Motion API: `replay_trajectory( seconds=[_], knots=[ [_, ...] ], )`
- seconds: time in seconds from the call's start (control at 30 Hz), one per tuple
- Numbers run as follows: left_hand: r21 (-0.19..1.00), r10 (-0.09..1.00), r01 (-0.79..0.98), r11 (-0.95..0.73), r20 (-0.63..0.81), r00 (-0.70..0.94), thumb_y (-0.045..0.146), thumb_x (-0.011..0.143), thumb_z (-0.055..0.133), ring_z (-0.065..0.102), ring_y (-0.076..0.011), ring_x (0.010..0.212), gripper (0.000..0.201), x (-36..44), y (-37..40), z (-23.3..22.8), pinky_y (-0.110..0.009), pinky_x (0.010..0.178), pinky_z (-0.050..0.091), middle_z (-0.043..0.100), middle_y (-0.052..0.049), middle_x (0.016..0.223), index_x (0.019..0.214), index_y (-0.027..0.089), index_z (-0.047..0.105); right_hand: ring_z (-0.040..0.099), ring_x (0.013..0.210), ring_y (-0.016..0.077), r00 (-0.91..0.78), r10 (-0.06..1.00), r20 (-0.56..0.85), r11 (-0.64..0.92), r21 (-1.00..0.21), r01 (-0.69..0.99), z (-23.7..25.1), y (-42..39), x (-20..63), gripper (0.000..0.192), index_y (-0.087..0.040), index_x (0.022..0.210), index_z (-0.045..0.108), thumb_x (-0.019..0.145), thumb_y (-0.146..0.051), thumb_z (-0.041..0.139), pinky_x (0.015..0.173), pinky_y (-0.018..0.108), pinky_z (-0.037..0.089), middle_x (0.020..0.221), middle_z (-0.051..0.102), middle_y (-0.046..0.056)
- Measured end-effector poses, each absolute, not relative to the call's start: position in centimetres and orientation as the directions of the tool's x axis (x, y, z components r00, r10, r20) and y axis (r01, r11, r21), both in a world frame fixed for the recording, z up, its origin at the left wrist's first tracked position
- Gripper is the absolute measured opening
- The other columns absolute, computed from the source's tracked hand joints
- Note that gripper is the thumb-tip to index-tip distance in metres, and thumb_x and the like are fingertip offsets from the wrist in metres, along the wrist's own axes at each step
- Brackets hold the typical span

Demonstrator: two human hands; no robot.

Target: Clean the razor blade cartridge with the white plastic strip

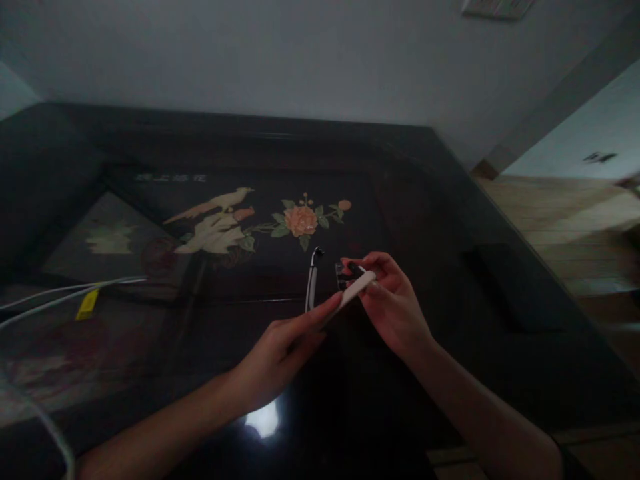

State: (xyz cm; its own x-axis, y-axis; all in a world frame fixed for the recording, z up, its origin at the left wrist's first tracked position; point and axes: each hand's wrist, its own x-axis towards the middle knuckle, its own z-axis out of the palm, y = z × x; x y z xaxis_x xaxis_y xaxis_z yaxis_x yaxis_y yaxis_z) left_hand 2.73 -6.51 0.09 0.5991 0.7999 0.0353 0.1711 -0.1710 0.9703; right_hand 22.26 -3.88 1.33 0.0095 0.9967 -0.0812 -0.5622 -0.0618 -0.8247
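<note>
dark lacquered wood, glossy and inlaid with a pale bird (215,217) and a pink flower (301,221), makes up the table (450,267) beneath both hands. the left hand (280,357) reaches in from the lower left with its fingers (325,310) drawn close together, narrow rather than spread, pinching the near end of a slim white strip (356,288) that slants up to the right. the right hand (395,303) comes in from the lower right, its fingers curled in a tight grip around a small dark object (347,273) and also touching the far end of the strip; what the dark object is cannot be told in the dim light. both hands hold these things just above the middle of the table, near each other, with the strip bridging them. just left of the hands a thin white piece with a dark hooked tip (313,280) stands upward. white cables (60,297) with a yellow tag (88,304) lie at the far left of the table. a bright reflection (263,420) shows on the surface near the left wrist. wooden flooring (565,213) lies to the right.
</note>
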Motion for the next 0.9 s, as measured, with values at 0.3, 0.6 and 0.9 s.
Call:
replay_trajectory(
  seconds=[0.3,0.6,0.9],
  knots=[
    [0.974,0.824,0.181,-0.133,0.007,0.567,0.018,0.098,0.045,0.060,-0.0172,0.124,0.052,2.9,-6.3,0.1,-0.028,0.104,0.046,0.056,-0.002,0.143,0.148,0.028,0.041,0.068,0.089,0.0171,-0.012,0.996,-0.088,-0.080,-0.830,-0.553,0.9,-3.9,22.4,0.031,-0.028,0.082,0.068,0.059,-0.028,0.089,0.084,0.032,0.055,0.094,0.074,-0.002],
    [0.964,0.894,0.264,-0.042,-0.081,0.440,0.023,0.097,0.047,0.066,-0.0178,0.108,0.051,2.7,-5.3,0.1,-0.031,0.099,0.050,0.066,-0.005,0.131,0.148,0.022,0.042,0.064,0.083,0.0110,0.012,0.995,-0.103,-0.078,-0.816,-0.572,1.0,-3.9,22.3,0.035,-0.027,0.083,0.069,0.056,-0.021,0.091,0.077,0.021,0.056,0.089,0.067,-0.004],
    [0.979,0.871,0.204,0.011,-0.110,0.478,0.022,0.095,0.048,0.066,-0.0163,0.089,0.054,2.8,-6.0,-0.3,-0.029,0.087,0.053,0.072,-0.002,0.097,0.149,0.024,0.041,0.066,0.088,0.0125,0.014,0.994,-0.109,-0.079,-0.795,-0.602,0.8,-3.8,22.3,0.034,-0.027,0.083,0.070,0.057,-0.023,0.091,0.078,0.021,0.056,0.090,0.071,-0.004]
  ],
)
